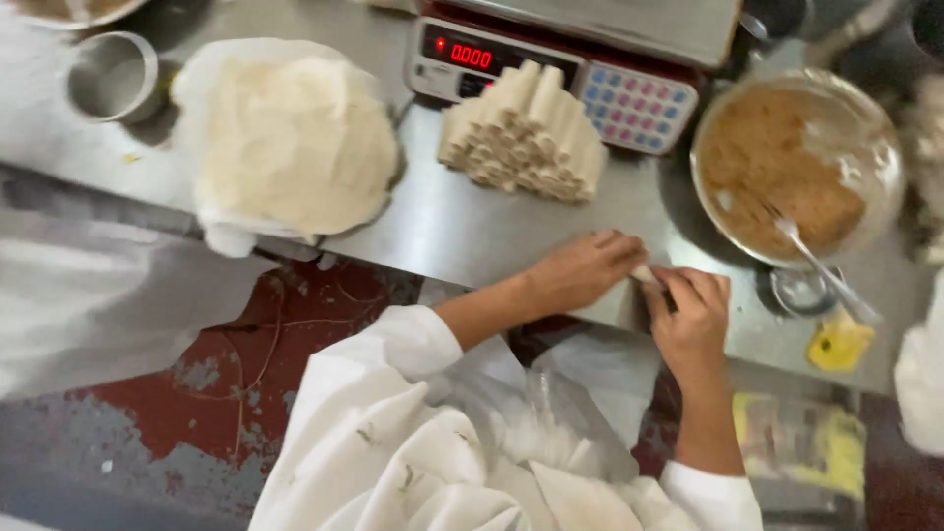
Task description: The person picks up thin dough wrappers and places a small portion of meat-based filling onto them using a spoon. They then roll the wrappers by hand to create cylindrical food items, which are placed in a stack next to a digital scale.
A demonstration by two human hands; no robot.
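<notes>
Pinching a small pale roll (644, 274) between both hands, left hand (582, 270) and right hand (691, 320) grasping it at the steel desk (462, 231) edge, stacked rolls (526, 133) behind, filling bowl (890, 147) right.

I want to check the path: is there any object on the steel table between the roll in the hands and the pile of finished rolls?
Nothing visible: bare steel table separates the roll from the pile.
</notes>
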